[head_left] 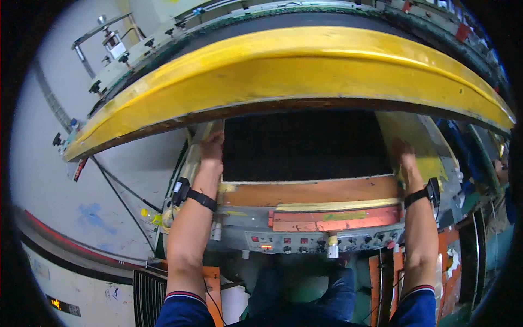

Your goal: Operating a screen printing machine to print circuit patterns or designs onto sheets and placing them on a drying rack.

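Note:
A flat black rectangular panel lies on the bed of a machine, under a raised yellow frame bar. At the panel's left edge is my left hand, its fingers curled and closed on that edge. My right hand is at the opposite edge, likewise closed on the panel; shade blurs its fingertips. Both forearms reach in from below, each with a black strap and small device at the wrist. The panel's far edge is hidden beneath the yellow bar.
An orange-brown strip and a red strip run along the bed's near side. Below them is a control panel with knobs and a small lit display. A yellow-capped bottle stands at left. A white wall borders the left side.

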A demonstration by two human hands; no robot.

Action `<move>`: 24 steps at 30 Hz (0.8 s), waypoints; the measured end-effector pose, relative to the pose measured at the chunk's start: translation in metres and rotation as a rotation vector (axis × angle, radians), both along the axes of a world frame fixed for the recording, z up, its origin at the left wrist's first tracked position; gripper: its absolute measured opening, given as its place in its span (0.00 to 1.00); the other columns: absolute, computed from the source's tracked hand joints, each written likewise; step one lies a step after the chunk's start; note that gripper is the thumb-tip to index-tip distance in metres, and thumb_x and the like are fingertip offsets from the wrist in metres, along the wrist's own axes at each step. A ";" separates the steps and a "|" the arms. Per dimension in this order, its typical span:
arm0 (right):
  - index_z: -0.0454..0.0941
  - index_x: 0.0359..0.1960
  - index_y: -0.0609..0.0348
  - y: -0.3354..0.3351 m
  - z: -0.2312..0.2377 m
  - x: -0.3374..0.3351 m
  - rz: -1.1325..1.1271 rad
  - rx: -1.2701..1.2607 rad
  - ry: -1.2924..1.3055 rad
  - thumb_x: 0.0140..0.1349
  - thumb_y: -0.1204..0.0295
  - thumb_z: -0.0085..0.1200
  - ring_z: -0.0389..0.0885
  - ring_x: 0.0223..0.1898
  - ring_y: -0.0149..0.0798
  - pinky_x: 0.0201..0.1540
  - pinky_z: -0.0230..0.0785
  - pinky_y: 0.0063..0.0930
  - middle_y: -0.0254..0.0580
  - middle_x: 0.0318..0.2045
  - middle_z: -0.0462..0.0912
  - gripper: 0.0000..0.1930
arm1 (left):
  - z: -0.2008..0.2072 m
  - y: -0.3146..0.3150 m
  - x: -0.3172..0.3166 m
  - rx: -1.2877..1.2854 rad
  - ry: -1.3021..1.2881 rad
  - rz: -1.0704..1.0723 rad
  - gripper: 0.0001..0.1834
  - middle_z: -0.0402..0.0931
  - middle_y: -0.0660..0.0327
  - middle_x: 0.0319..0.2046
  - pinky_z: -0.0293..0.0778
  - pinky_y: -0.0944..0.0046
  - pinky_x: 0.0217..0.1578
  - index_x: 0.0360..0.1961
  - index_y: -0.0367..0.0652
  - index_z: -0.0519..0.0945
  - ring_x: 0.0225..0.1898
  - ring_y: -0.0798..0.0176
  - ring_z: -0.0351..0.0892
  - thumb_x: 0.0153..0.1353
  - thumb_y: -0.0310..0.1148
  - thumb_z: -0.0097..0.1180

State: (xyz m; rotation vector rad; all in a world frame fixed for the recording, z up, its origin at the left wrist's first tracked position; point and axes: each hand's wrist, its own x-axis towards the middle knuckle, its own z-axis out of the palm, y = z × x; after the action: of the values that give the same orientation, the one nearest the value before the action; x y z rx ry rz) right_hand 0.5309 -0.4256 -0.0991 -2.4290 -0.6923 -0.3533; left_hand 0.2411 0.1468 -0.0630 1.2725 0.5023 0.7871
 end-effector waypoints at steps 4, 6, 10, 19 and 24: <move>0.67 0.62 0.61 0.025 0.000 0.032 0.163 0.630 0.424 0.67 0.70 0.38 0.69 0.62 0.49 0.66 0.55 0.42 0.50 0.61 0.72 0.22 | 0.031 -0.039 -0.033 -0.007 -0.122 0.047 0.08 0.79 0.67 0.36 0.68 0.72 0.38 0.42 0.37 0.82 0.35 0.72 0.74 0.62 0.25 0.58; 0.64 0.65 0.61 0.038 0.011 0.026 0.384 1.248 0.944 0.69 0.69 0.35 0.63 0.66 0.48 0.71 0.45 0.45 0.50 0.64 0.67 0.24 | 0.042 -0.055 -0.047 -0.015 -0.150 0.094 0.10 0.79 0.65 0.36 0.69 0.71 0.41 0.43 0.36 0.82 0.37 0.71 0.75 0.61 0.25 0.58; 0.61 0.65 0.66 0.046 0.057 -0.019 0.577 1.151 0.952 0.69 0.54 0.34 0.60 0.67 0.45 0.71 0.43 0.38 0.50 0.66 0.65 0.31 | 0.060 -0.070 -0.079 0.049 -0.111 0.065 0.11 0.79 0.65 0.34 0.71 0.71 0.40 0.45 0.34 0.81 0.35 0.72 0.75 0.63 0.27 0.55; 0.62 0.64 0.68 -0.018 0.134 -0.219 0.328 1.104 0.757 0.69 0.42 0.34 0.62 0.66 0.40 0.70 0.46 0.31 0.46 0.63 0.68 0.38 | 0.100 -0.081 -0.216 0.231 0.370 -0.259 0.13 0.79 0.65 0.29 0.76 0.69 0.36 0.48 0.33 0.80 0.31 0.72 0.77 0.67 0.28 0.50; 0.62 0.65 0.66 -0.024 0.141 -0.296 0.399 1.056 0.575 0.72 0.45 0.29 0.60 0.68 0.41 0.71 0.43 0.33 0.46 0.65 0.66 0.35 | 0.103 -0.095 -0.259 0.376 0.440 -0.304 0.16 0.78 0.63 0.29 0.78 0.68 0.36 0.54 0.36 0.76 0.30 0.70 0.78 0.66 0.23 0.48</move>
State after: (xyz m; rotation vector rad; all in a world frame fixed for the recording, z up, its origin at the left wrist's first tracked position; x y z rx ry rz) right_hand 0.2344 -0.4494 0.0415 -1.2493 -0.5091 0.1385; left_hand -0.0176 0.0515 0.0404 1.8394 0.5067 0.3479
